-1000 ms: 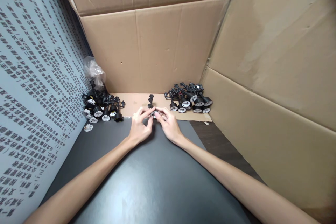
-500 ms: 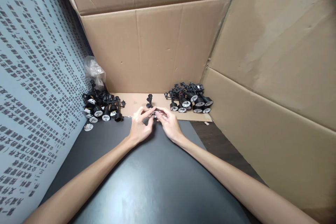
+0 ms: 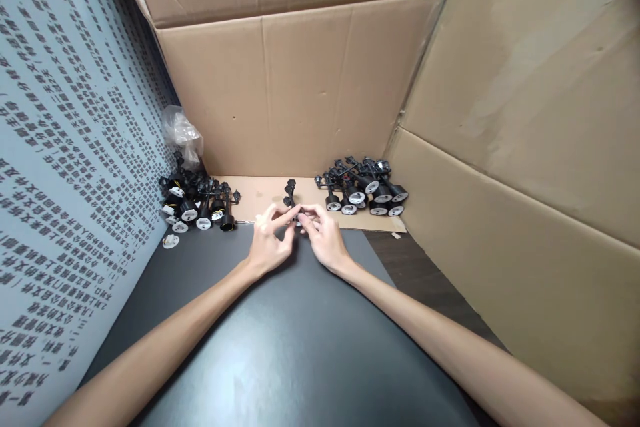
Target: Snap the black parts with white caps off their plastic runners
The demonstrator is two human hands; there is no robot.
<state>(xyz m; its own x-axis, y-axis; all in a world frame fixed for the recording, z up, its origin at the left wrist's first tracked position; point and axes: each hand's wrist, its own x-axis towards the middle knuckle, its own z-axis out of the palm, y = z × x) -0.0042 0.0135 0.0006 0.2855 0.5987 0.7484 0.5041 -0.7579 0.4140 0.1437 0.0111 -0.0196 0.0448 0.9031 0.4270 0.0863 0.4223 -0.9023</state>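
My left hand [image 3: 270, 237] and my right hand [image 3: 323, 233] meet at the far edge of the dark table mat. Between their fingertips is a small black model street lamp [image 3: 290, 192], its lantern end pointing away from me. Its base lies mostly hidden behind the fingers, with a bit of white showing. Both hands are closed, thumbs and index fingers pinching around the base. Left of the hands lies a pile of similar lamps [image 3: 227, 221], some with open bottoms and yellow wires. To the right, another pile [image 3: 371, 185] shows white discs closing the bases.
A loose white disc [image 3: 171, 241] rests on the dark mat [image 3: 280, 340] at the left. A clear plastic bag [image 3: 181, 133] stands behind the left pile. Cardboard walls [image 3: 290, 93] rise behind and at the right; a printed blue-white sheet [image 3: 75, 147] borders the left.
The lamp's lantern end has shifted slightly right, and its base is tilted a little differently between the fingers. Both hands stay in nearly the same place; the whole view has shifted slightly.
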